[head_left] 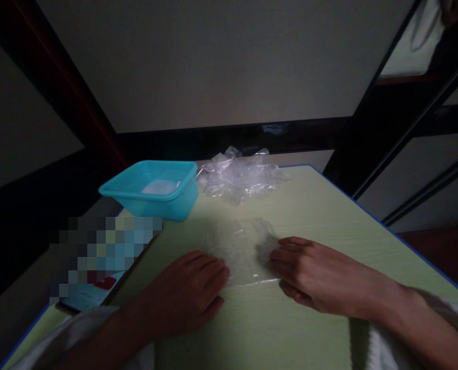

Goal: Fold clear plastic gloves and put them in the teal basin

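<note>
Head view: using the turquoise rectangular plastic basket as landmark. The thin, clear, crinkled plastic sheet or bag lies flat, right of the basket and nearer the wearer, on the pale green wood-grain table with blue edging. I can't tell whether it's one layer or two.

Left hand is nearer than the basket, fingers loosely curled and close together at the film's left edge. Right hand is further right of the basket, fingers bent at the film's right edge. I can't confirm a pinch on either; fingertips are hidden or too dim.

Risks as I read them:
- Film is light and slick-looking. Uneven pull from the hands could skew or wrinkle it; a hard pull could stretch or tear it.
- Layers, if any, could cling, so fingers might catch just one.
- Loose heap of crumpled clear plastic sits just right of the basket, beyond the film. A forward slide could tangle the two, and clear on clear would be hard for me to separate.
- Dark phone with a lit screen lies left of the left hand, on the near side of the basket. Left elbow or sleeve swinging out could nudge it.
- Basket holds something white. A careless left reach could knock its rim.
- Low light hides film edges, so I'd expect misjudged grabs.
</note>
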Tool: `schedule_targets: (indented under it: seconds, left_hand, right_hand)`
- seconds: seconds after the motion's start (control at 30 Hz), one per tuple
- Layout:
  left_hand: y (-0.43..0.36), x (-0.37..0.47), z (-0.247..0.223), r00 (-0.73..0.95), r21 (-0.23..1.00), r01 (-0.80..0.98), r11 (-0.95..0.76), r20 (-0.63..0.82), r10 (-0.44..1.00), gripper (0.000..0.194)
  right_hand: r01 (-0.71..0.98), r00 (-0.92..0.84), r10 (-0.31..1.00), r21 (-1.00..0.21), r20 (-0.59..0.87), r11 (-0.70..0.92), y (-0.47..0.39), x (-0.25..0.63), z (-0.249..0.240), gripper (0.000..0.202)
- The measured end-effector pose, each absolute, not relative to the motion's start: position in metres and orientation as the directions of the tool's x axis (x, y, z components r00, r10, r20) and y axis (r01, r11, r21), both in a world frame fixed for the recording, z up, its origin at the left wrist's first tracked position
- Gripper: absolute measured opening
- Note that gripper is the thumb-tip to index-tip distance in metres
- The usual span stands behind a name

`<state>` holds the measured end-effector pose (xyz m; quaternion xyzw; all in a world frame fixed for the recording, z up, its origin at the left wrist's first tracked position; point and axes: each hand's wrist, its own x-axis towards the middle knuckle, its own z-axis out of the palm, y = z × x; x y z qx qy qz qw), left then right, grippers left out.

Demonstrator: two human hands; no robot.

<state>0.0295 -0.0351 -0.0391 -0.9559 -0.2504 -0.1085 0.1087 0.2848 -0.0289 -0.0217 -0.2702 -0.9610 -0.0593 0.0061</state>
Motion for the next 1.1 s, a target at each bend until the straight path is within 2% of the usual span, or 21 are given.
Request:
schedule_targets:
  seconds: [0.17, 0.57, 0.83, 0.93, 1.1]
  left_hand:
    - [-0.036, 0.033, -0.043, 0.825, -0.134, 0.525, -0.841, 0.323, 0.464, 0.019]
    - [-0.036, 0.036, -0.047, 0.793, -0.083, 0.551, -0.831, 0.364, 0.489, 0.023]
    - [-0.034, 0.040, -0.050, 0.754, -0.038, 0.591, -0.805, 0.379, 0.536, 0.018]
    - [-0.033, 0.040, -0.052, 0.733, -0.017, 0.613, -0.790, 0.385, 0.560, 0.016]
    - [-0.032, 0.039, -0.055, 0.718, -0.006, 0.624, -0.782, 0.401, 0.569, 0.011]
  right_hand:
    - [0.480, -0.875, 0.481, 0.213, 0.049, 0.851, -0.029, 0.281, -0.027, 0.006]
    - [0.537, -0.840, 0.542, 0.143, -0.001, 0.832, -0.031, 0.276, -0.019, 0.018]
    - [0.508, -0.859, 0.510, 0.199, 0.044, 0.838, -0.021, 0.277, -0.027, 0.009]
    - [0.506, -0.861, 0.508, 0.165, 0.034, 0.847, -0.018, 0.279, -0.025, 0.011]
    - [0.569, -0.820, 0.567, -0.005, 0.079, 0.822, -0.014, 0.284, -0.019, 0.018]
